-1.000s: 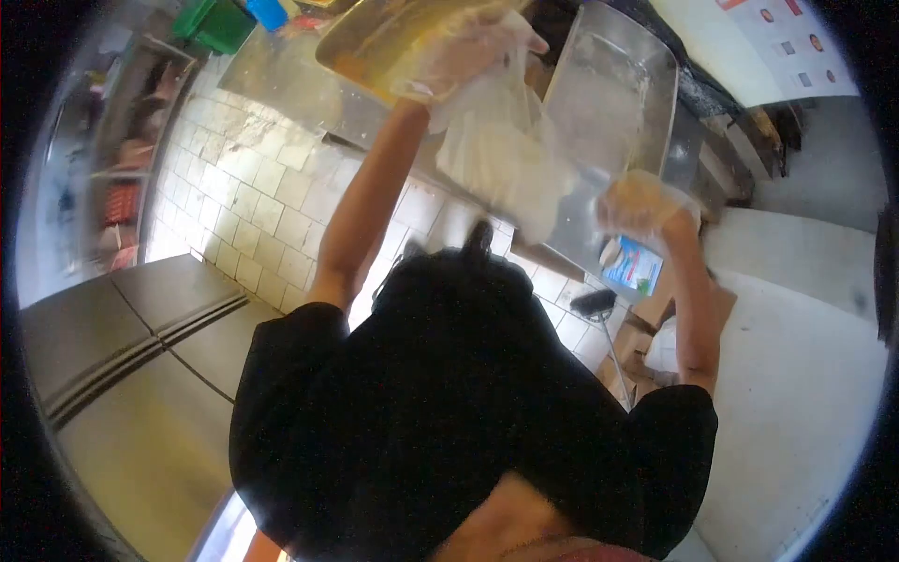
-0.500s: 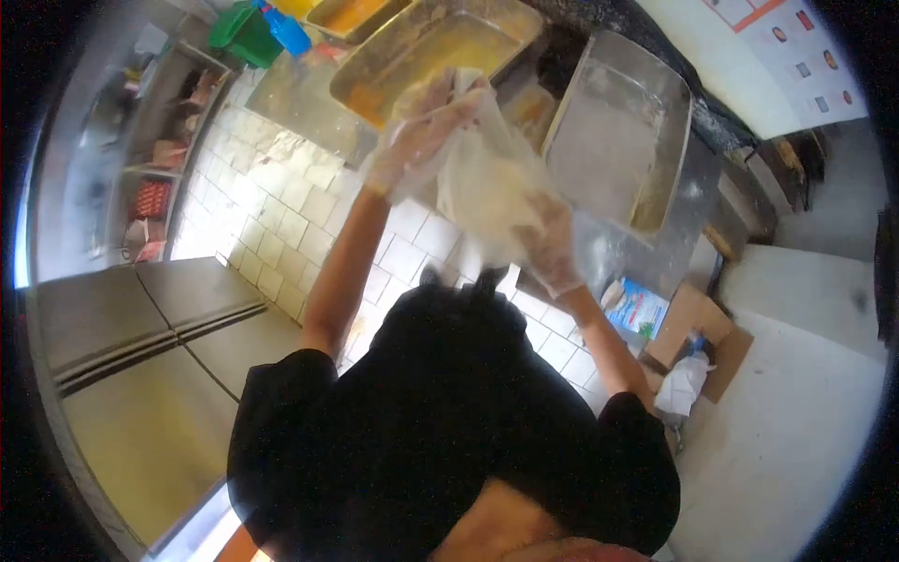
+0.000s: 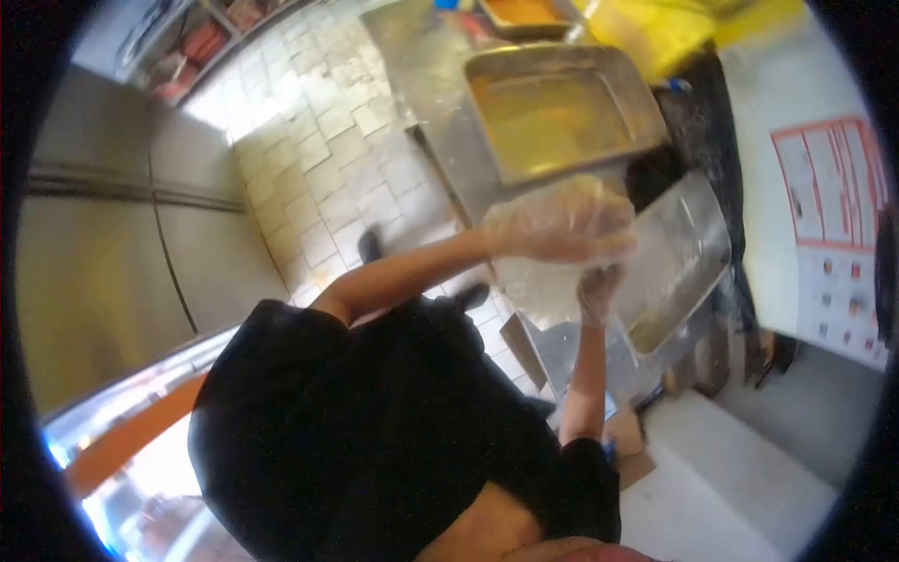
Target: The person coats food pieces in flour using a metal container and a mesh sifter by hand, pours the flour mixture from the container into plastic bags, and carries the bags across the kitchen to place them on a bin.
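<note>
A whitish, partly see-through plastic bag (image 3: 538, 292) hangs between my hands, apparently with something pale inside; motion blur hides the details. My left hand (image 3: 552, 225), in a clear plastic glove, is closed at the top of the bag. My right hand (image 3: 599, 288), also gloved, grips the bag's right side just below the left one. Both hands are over the near edge of the metal worktable, beside a white-dusted metal tray (image 3: 719, 229). Beyond them is a deep metal tray (image 3: 646, 117) with yellowish liquid in it.
An orange-filled metal pan (image 3: 524, 11) and a yellow plastic sheet or bag (image 3: 655, 33) lie at the far end. Steel cabinets (image 3: 94, 272) stand left across the tiled floor (image 3: 309, 159). An open cardboard box (image 3: 629, 450) is at lower right, near a white surface (image 3: 721, 468).
The view has turned toward the right. My hands have come closer together, with the left now above the right, and the bag has moved rightward to beside the white-dusted tray.
</note>
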The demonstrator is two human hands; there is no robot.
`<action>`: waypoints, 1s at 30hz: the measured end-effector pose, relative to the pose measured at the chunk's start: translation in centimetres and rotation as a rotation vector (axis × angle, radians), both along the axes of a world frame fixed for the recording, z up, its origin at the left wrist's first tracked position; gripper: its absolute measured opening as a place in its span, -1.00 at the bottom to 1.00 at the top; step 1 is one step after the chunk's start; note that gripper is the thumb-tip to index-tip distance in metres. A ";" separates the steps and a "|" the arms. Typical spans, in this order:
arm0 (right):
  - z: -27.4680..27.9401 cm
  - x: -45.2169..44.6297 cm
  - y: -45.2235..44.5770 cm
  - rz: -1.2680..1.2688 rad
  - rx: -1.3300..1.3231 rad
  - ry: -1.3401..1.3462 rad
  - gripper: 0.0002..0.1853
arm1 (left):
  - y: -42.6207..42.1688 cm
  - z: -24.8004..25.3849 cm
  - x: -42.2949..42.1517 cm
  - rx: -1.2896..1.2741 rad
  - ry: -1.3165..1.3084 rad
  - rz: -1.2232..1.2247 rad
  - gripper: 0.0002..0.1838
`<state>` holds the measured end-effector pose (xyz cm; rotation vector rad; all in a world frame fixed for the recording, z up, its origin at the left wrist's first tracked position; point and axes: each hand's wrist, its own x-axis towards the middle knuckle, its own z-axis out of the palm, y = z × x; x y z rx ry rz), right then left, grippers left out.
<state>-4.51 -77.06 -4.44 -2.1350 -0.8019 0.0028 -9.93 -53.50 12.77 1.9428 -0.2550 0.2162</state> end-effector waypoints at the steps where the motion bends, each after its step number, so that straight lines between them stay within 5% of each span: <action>1: 0.6 -0.6 0.9 -0.016 -0.029 -0.029 -0.28 | 2.3 -0.2 -0.8 0.069 -0.106 -0.046 -0.52; 2: 1.8 -1.1 2.3 -0.043 -0.011 0.070 -0.33 | 4.6 -0.5 -2.2 0.056 -0.113 -0.010 -0.52; 5: 5.8 -3.1 9.7 -0.079 -0.124 -0.278 -0.37 | 13.0 -3.6 -7.0 0.053 -0.262 0.373 -0.33; 8: 10.0 -5.7 20.0 -0.163 -0.181 -0.508 -0.37 | 22.3 -9.5 -11.9 -0.027 -0.204 0.089 -0.07; 11: 14.0 -9.8 31.8 0.005 0.092 0.136 -0.43 | 27.2 -11.4 -16.3 -0.015 -0.221 0.075 -0.17; 13: 15.1 -12.5 40.6 0.099 -0.326 0.084 -0.45 | 30.8 -12.4 -18.1 0.019 -0.445 0.149 -0.18; 15: 15.2 -13.7 48.9 0.320 -0.575 -0.011 -0.44 | 31.5 -20.4 -18.4 -0.161 -0.263 0.202 -0.11; 16: 13.7 -14.1 52.1 0.433 -0.487 0.037 -0.41 | 32.0 -24.4 -18.5 -0.327 -0.079 0.245 -0.04; 17: 12.2 -14.4 55.1 0.542 -0.395 0.084 -0.37 | 33.7 -26.7 -18.3 -0.565 -0.026 0.345 -0.22; 19: 10.7 -15.6 62.9 0.600 -0.529 0.219 -0.33 | 40.0 -28.5 -18.1 -0.370 0.137 0.498 -0.43; 20: 9.6 -16.0 66.5 0.622 -0.584 0.268 -0.32 | 44.0 -29.1 -19.4 0.065 0.238 0.528 -0.48; 21: 7.2 -15.7 68.9 0.632 -0.613 0.278 -0.31 | 47.3 -31.3 -19.6 -0.028 0.177 0.603 -0.51; 23: 3.2 -15.8 73.4 0.544 -0.052 0.303 -0.41 | 54.0 -35.4 -20.0 -0.207 0.029 0.739 -0.58; 25: -0.2 -14.1 77.5 0.506 -0.019 0.366 -0.44 | 60.9 -39.3 -20.7 -0.140 0.029 0.710 -0.58; 26: -1.9 -13.3 79.3 0.480 0.005 0.420 -0.47 | 65.1 -40.5 -21.3 0.365 -0.044 0.693 -0.56; 27: -3.7 -12.9 80.5 0.461 0.016 0.433 -0.47 | 68.0 -43.4 -22.0 0.503 0.122 0.666 -0.51; 29: -6.3 -11.0 84.0 0.290 -0.013 0.207 -0.58 | 73.5 -46.3 -21.7 0.669 0.286 0.630 -0.47; 30: -5.8 -9.1 85.3 0.330 -0.315 0.251 -0.55 | 76.1 -45.7 -21.6 0.435 0.350 0.773 -0.41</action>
